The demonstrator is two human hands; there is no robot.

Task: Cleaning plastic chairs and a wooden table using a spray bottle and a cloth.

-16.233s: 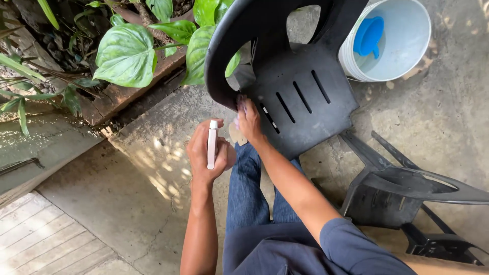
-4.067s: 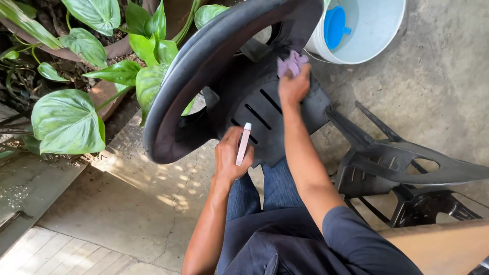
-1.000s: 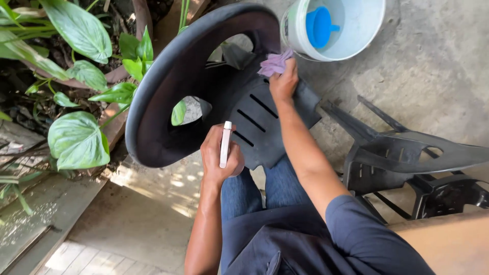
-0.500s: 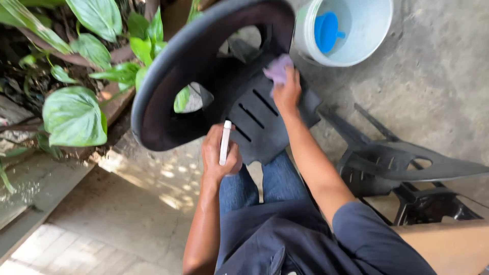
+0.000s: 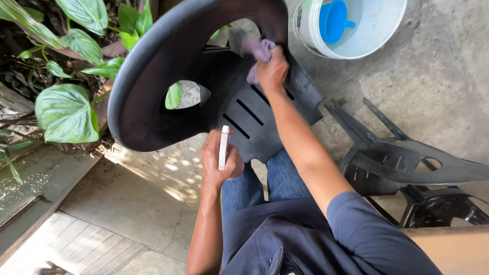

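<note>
Chair, black plastic, tipped on its side across the person's lap, slotted seat panel facing up, curved back arching toward the plants at left. Second chair, same black plastic, lies on the concrete at right, well apart from both hands. Bucket, white, stands at top right just beyond the first chair, with a blue scoop inside. Right hand is stretched out over the chair's seat near the back, fingers closed around a purple cloth that is pressed against the plastic. Left hand sits lower, at the near edge of the seat above the knees, fingers wrapped around a slim white bottle held upright; only its narrow top and side show.
</note>
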